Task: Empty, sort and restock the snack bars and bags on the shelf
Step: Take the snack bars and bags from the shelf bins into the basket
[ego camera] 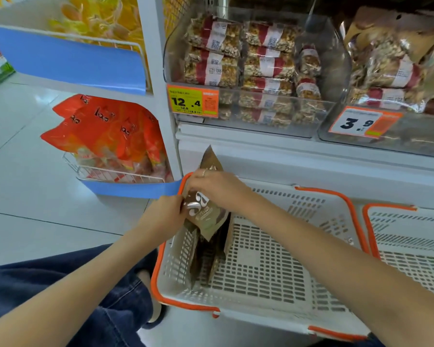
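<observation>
A brown snack bag (pixel 206 211) with white lettering stands upright at the left end of a white basket (pixel 273 271) with an orange rim. My left hand (pixel 166 214) grips the bag's left edge. My right hand (pixel 218 186) curls over its top half from the right. More brown bags (pixel 208 259) stand beneath it inside the basket. Snack bars (pixel 238 58) with red and white labels fill a clear bin (pixel 336 71) on the shelf above.
A second white basket (pixel 411 236) sits to the right. Another clear bin (pixel 396 71) at the right holds more bars and brown bags. Red bags (pixel 105 131) fill a wire rack at the left. Price tags 12.4 (pixel 192 102) and 3.9 (pixel 358 122) hang on the bins.
</observation>
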Demonstrator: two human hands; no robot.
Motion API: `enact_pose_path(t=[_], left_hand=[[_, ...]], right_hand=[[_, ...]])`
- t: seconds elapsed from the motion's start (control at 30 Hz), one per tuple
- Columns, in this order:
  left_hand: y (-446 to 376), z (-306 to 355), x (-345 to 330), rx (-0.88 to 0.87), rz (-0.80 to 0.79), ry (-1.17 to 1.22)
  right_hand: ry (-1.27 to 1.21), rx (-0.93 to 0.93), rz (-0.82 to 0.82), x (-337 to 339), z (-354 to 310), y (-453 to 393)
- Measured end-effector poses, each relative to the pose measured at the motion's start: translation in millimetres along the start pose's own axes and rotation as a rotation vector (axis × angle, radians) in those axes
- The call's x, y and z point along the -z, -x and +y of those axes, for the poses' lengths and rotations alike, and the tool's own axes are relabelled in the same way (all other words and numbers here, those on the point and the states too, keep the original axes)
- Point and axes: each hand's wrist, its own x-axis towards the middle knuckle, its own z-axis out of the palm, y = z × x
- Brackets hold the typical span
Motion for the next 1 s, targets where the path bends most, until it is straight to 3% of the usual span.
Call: enact_pose_path(t=[0.3,0.47,0.6,0.73,0.8,0.87,0.93,1.0], left_hand=[[-3,-26,2,0.2,0.014,-0.041],[-8,-23,7,0.172,-0.011,-0.162],[-10,-9,6,0.081,-0.071,-0.291],[-10,5,10,0.017,-0.053,-0.338],[-9,5,9,0.023,-0.064,-0.332],[-8,9,-1,0.02,-0.063,-0.3],[-8,21,-26,-0.006,-0.062,-0.295],[-9,37,-62,-0.043,-0.12,-0.303]], right_hand=[[-0.264,-0.144,-0.094,-15,-7,-6],[-0.4,-0.382,-0.009,0,16,21],[-0.517,-0.508,0.185,16,40,49],[-0.665,-0.838,0.482,22,63,110],[-0.661,-1.063,0.37,1,74,154],[-0.633,-1.297,0.09,-31,81,194],[-0.608,-1.403,-0.122,-61,78,219],[-0.675,-1.43,-0.215,-81,68,229]])
